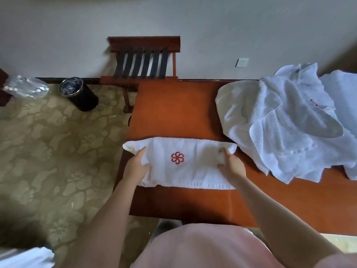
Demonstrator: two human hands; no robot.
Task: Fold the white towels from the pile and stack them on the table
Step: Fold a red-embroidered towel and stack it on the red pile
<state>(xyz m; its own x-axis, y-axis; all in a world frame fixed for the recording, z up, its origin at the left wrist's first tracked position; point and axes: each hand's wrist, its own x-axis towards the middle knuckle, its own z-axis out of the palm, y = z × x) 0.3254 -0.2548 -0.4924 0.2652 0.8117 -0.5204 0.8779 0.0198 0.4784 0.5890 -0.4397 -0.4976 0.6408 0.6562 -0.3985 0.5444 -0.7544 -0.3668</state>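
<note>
At the centre of the frame a folded towel [195,171] lies across the left part of the red-brown bench [173,105], its long side running left to right and its left end reaching the bench's left edge. A red pinwheel emblem [177,158] faces up on it, a little left of its middle.

The hands are well apart, one at each end of the folded towel. The left hand [136,166] grips the left end, its fingers tucked under a fold of the cloth. The right hand [230,165] pinches the right end between thumb and curled fingers. Both bare forearms reach in from the bottom of the frame, above a pink garment [193,248].

At the right of the frame, the pile of towels [280,122] sits crumpled on the same bench, close to the folded towel's right end; whether they touch cannot be told.

Beyond the bench, at upper centre, a wooden luggage rack [144,59] with dark straps stands against the wall, and a white wall socket [242,62] is to its right. On the patterned carpet [48,151] at upper left stands a black bin [81,95], with a clear plastic bag [25,88] beside it.
</note>
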